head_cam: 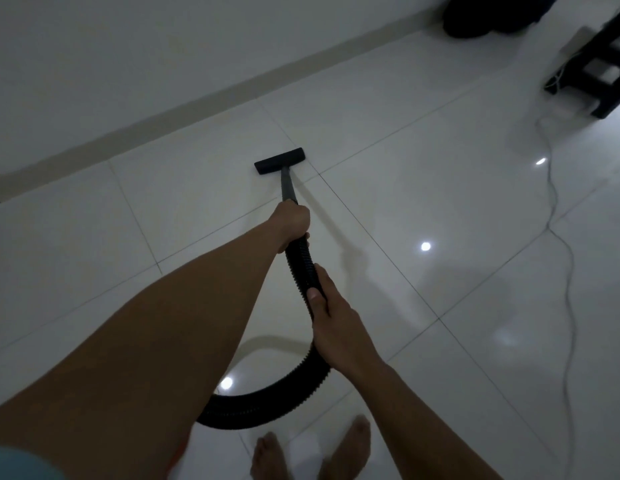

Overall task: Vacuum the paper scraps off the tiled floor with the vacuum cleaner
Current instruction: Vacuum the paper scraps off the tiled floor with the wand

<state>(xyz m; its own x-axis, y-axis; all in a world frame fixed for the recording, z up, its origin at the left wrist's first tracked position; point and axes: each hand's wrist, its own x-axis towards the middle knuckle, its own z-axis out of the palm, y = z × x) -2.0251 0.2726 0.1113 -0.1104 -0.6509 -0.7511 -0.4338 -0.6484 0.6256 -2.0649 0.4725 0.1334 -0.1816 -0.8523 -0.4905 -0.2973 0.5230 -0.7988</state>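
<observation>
Vacuum cleaner nozzle [280, 161], black and flat, sits on the white tiled floor [423, 133] just above the middle of the frame, near the pale skirting strip [163, 123] along the wall. Its grey wand [288, 187] slants back to the left hand [292, 221], whose fingers wrap round the wand's top where the ribbed black hose [300, 263] begins. The right hand [336, 323], lower and slightly right, grips the hose with its thumb laid along it. The hose loops down toward two bare feet [268, 459] at the bottom edge. A thin white cable [556, 202] trails down the right side. The dark frame [592, 74] in the upper right is perhaps furniture, too dim to tell.
</observation>
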